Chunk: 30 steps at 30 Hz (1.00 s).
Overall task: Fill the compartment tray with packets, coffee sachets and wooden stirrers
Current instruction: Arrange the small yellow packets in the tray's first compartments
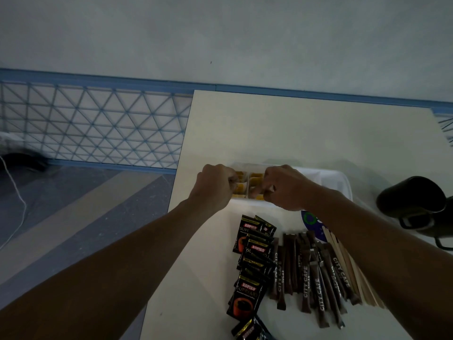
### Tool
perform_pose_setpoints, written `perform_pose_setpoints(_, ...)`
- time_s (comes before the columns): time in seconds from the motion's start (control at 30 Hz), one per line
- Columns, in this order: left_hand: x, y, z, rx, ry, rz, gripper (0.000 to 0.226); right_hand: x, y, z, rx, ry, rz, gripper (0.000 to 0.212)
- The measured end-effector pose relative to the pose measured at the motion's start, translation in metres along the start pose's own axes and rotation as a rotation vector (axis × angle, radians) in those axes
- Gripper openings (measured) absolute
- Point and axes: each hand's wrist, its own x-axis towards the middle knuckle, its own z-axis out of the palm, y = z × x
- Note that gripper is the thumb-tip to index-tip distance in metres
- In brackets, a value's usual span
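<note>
Pale worktop [269, 123], grey wall behind. White compartment tray [328, 177] set at 12 o'clock of the supplies, with yellow packets [256, 179] in its two left cells. Packets are pinched by the curled right hand [286, 187] and are best squared and pressed level before release. Over the tray's 9 o'clock end, the left hand [213, 187] is curled; its grasp cannot be told, as the fingertips are hidden. Unloaded coffee sachets [250, 295] at 6 o'clock, wooden stirrers [343, 256] at 5 o'clock, partly covered by the forearm.
</note>
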Motion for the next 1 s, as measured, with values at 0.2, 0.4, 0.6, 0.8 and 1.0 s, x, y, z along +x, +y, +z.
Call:
perform_pose_setpoints(0.2, 0.0004, -0.0014, 0.0013, 0.018, -0.004, 0.005, 0.024, 0.0019, 0.0011, 0.0034, -0.093, -0.073, 0.01, 0.034)
perform_pose_setpoints(0.4, 0.0011, -0.0041, 0.0033, 0.023, -0.02, -0.025, 0.026, 0.0027, 0.0042, 0.0056, -0.12, -0.04, 0.028, 0.037)
perform_pose_setpoints(0.6, 0.0007, -0.0058, 0.0034, -0.006, 0.003, -0.023, 0.025, 0.0012, 0.0013, 0.0059, -0.148, -0.031, 0.064, 0.037)
perform_pose_setpoints(0.8, 0.0066, -0.0056, -0.0018, -0.004, 0.001, 0.01, 0.018, 0.0014, -0.0036, 0.0036, -0.115, -0.007, 0.115, 0.028)
perform_pose_setpoints(1.0, 0.0094, -0.0051, 0.0001, 0.039, -0.03, 0.01, 0.022, 0.0057, 0.0004, 0.0063, -0.021, 0.144, 0.141, 0.018)
